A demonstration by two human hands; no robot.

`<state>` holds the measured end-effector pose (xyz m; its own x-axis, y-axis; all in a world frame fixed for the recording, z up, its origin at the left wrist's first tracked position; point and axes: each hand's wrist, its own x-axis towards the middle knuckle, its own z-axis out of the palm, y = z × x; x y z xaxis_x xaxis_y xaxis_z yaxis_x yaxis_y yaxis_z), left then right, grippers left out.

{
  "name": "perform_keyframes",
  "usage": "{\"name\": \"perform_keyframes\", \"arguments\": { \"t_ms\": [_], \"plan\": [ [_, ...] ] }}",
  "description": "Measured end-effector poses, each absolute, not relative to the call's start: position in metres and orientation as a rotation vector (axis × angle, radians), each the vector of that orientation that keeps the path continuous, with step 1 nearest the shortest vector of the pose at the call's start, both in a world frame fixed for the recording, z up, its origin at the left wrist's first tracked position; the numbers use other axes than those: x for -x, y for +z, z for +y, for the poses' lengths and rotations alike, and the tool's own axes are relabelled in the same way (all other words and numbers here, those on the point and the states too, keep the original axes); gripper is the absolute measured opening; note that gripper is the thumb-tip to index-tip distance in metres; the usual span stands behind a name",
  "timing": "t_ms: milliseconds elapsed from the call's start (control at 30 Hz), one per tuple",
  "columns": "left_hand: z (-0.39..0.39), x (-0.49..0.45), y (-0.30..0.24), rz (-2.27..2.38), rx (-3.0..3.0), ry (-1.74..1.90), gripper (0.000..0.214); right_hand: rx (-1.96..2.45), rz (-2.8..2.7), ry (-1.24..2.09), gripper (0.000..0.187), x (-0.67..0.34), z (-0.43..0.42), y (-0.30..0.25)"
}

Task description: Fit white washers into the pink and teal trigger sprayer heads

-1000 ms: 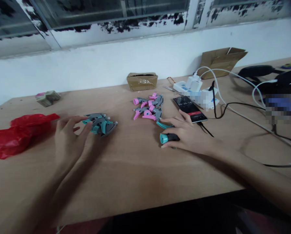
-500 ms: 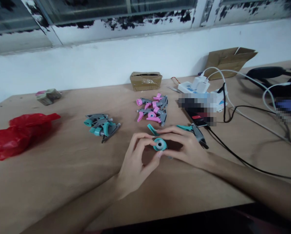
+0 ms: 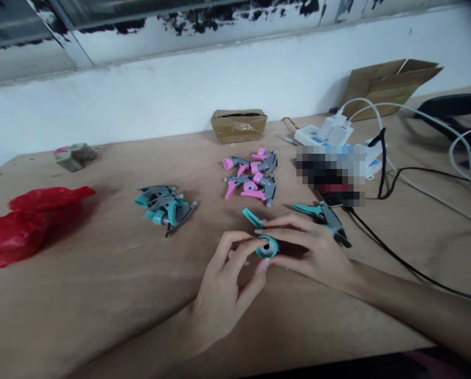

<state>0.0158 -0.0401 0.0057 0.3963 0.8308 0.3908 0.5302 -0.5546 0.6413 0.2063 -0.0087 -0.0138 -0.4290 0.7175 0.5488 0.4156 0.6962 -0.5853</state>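
Near the middle of the surface's front edge [image 3: 361,361], seen from the head view, a person's two hands worked close together over the bare wood of the surface [image 3: 101,287]. Teal triggers [image 3: 164,202] lay in a heap left of centre, with a red plastic bag [image 3: 33,221] by the left edge and a small greenish block [image 3: 75,157] toward the back left corner. Pink triggers [image 3: 251,186] lay grouped beyond the hands, below a small cardboard box [image 3: 239,129] at the back edge. Toward the back right corner stood a larger carton [image 3: 377,95], a white power strip [image 3: 308,134] with plugs in it, and looping cables. A loose teal-and-grey trigger [image 3: 330,223] lay just beyond the right hand, close to a dark device mostly covered by pixelation. Blue markings showed on the power strip, too small to read.

The left hand [image 3: 229,284] had thumb and fingers narrowed on the teal collar of a trigger head [image 3: 267,246]; the right hand [image 3: 318,252] held it from the other side, its fingers hiding most of the body. The round mouth faced the front edge, the collar's axis running roughly front to back. A teal lever [image 3: 253,217] slanted out past the right fingertips toward the back left corner.
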Motion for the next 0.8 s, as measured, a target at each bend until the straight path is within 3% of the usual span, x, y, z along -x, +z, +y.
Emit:
{"name": "perform_keyframes", "arguments": {
  "t_ms": [467, 800],
  "plan": [
    [-0.0327, -0.0148, 0.0052, 1.207, -2.433, 0.99, 0.018, 0.816, -2.129, 0.387, 0.033, -0.204, -0.0115, -0.0151],
    [-0.0343, -0.0107, -0.0011, 1.179, -2.5, 0.97, 0.026, 0.88, -2.069, 0.35, 0.037, -0.205, -0.0115, -0.0117]
  ]
}}
